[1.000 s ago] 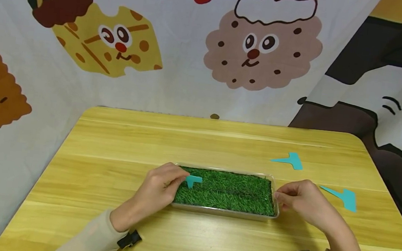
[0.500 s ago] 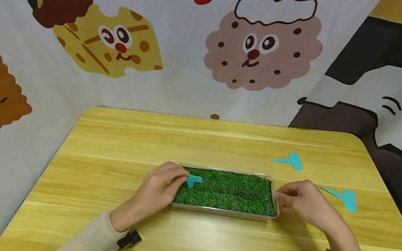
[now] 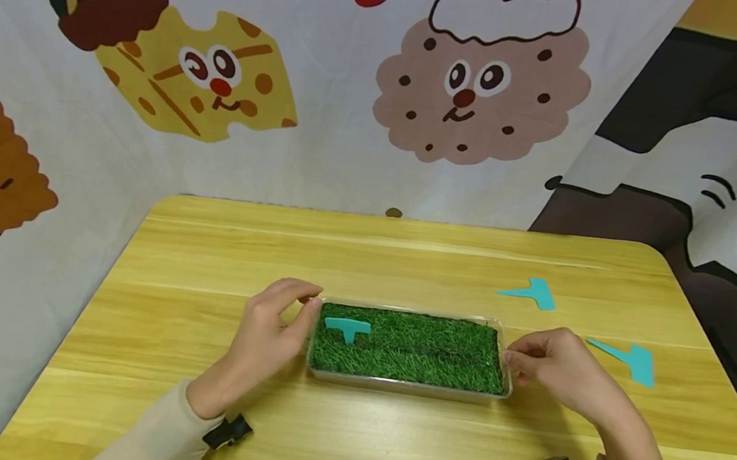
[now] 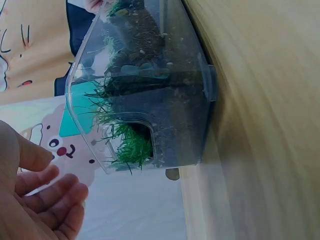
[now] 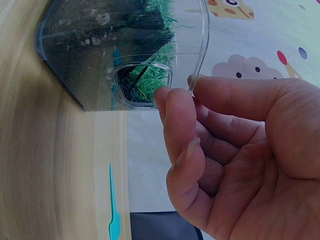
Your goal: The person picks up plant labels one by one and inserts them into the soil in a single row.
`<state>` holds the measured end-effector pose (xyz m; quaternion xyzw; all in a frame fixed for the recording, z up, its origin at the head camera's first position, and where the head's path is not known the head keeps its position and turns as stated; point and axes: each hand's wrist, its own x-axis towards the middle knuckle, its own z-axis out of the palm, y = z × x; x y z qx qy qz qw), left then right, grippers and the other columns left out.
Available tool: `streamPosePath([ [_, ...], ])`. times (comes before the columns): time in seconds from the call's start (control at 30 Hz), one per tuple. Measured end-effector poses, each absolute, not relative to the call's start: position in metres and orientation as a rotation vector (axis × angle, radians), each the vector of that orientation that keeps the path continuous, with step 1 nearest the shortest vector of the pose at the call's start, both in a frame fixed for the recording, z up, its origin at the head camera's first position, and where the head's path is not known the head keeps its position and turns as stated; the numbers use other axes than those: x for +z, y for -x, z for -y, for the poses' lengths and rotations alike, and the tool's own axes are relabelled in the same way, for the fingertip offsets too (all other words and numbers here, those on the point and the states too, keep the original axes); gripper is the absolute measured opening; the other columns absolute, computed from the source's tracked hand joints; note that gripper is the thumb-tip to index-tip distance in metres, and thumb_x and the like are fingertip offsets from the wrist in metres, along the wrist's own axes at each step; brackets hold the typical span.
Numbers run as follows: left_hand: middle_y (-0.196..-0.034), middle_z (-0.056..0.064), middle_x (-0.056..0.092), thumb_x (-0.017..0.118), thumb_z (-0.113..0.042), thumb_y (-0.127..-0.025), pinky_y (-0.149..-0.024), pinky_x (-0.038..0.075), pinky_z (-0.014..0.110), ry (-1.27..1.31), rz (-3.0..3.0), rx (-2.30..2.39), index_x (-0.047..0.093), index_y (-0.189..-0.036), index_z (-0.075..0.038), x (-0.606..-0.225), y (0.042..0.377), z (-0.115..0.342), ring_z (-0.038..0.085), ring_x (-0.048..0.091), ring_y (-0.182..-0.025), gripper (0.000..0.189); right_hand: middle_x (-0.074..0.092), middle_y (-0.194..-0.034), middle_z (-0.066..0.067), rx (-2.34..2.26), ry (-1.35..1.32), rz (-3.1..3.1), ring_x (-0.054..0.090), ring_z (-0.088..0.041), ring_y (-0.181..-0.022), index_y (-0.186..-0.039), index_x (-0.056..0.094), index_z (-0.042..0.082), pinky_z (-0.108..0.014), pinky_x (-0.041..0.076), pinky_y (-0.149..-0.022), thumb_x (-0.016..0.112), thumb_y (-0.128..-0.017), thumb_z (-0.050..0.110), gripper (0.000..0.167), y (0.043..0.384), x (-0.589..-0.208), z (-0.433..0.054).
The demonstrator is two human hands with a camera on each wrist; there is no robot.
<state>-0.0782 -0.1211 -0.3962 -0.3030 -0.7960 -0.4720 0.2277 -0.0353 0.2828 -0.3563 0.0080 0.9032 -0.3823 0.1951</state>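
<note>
A clear plastic box (image 3: 406, 388) packed with green artificial grass (image 3: 430, 350) over dark soil stands on the table. One teal T-shaped plant label (image 3: 348, 326) stands upright in the grass near the left end, its stem sunk in. Just outside that end is my left hand (image 3: 266, 335), holding nothing; the left wrist view shows its fingers (image 4: 55, 197) loosely bent and apart from the box wall. My right hand (image 3: 559, 371) pinches the rim of the right end between thumb and fingers, beside the cut-out handle hole (image 5: 142, 85).
Two more teal plant labels lie flat on the wooden table (image 3: 217, 259): one behind the box to the right (image 3: 540, 294), another beyond my right hand (image 3: 641, 365). A white cloth (image 3: 320, 172) with cartoon prints hangs behind the table.
My left hand has let go of the plant label and drawn back left to outside the box end. The label stays upright in the grass. The right hand keeps its hold on the rim.
</note>
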Motion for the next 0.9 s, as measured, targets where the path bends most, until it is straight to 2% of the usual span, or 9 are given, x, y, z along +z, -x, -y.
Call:
streamPosePath([
  [0.3, -0.091, 0.002, 0.075, 0.074, 0.002, -0.092, -0.072, 0.059, 0.032, 0.625, 2.503, -1.327, 0.079, -0.093, -0.003, -0.397, 0.071, 0.129, 0.013, 0.066, -0.084, 0.008, 0.074, -0.089, -0.002, -1.076, -0.019, -2.524, 0.067, -0.024, -0.081, -0.107, 0.081, 0.006, -0.039, 0.052, -0.075, 0.069, -0.102, 0.018, 0.017, 0.036, -0.357, -0.281],
  [0.47, -0.079, -0.003, 0.072, 0.075, 0.000, -0.091, -0.063, 0.056, 0.028, 0.583, 2.603, -1.312, 0.081, -0.086, -0.007, -0.397, 0.069, 0.131, 0.008, 0.063, -0.068, 0.011, 0.074, -0.087, -0.002, -1.080, -0.015, -2.526, 0.068, -0.026, -0.081, -0.107, 0.080, 0.006, -0.040, 0.053, -0.074, 0.069, -0.102, 0.017, 0.017, 0.036, -0.357, -0.281],
  [0.6, -0.062, -0.011, 0.063, 0.075, -0.003, -0.092, -0.050, 0.045, 0.023, 0.548, 2.706, -1.356, 0.079, -0.074, -0.012, -0.394, 0.067, 0.131, 0.003, 0.047, -0.049, 0.021, 0.074, -0.086, -0.002, -1.071, -0.009, -2.532, 0.068, -0.025, -0.080, -0.106, 0.080, 0.006, -0.039, 0.052, -0.073, 0.069, -0.102, 0.017, 0.017, 0.036, -0.357, -0.281],
  [0.7, -0.053, -0.013, 0.056, 0.074, -0.006, -0.094, -0.044, 0.034, 0.021, 0.517, 2.774, -1.415, 0.077, -0.069, -0.016, -0.392, 0.066, 0.130, 0.000, 0.035, -0.043, 0.027, 0.074, -0.086, -0.002, -1.058, -0.008, -2.537, 0.067, -0.025, -0.080, -0.106, 0.080, 0.007, -0.039, 0.051, -0.072, 0.068, -0.102, 0.017, 0.016, 0.036, -0.356, -0.282],
  [0.9, -0.046, -0.013, 0.050, 0.074, -0.007, -0.094, -0.042, 0.027, 0.019, 0.488, 2.808, -1.478, 0.076, -0.065, -0.018, -0.393, 0.064, 0.129, 0.000, 0.029, -0.041, 0.030, 0.075, -0.090, -0.001, -1.046, 0.037, -2.571, 0.068, -0.024, -0.080, -0.108, 0.080, 0.007, -0.037, 0.052, -0.067, 0.069, -0.103, 0.018, 0.017, 0.033, -0.355, -0.283],
])
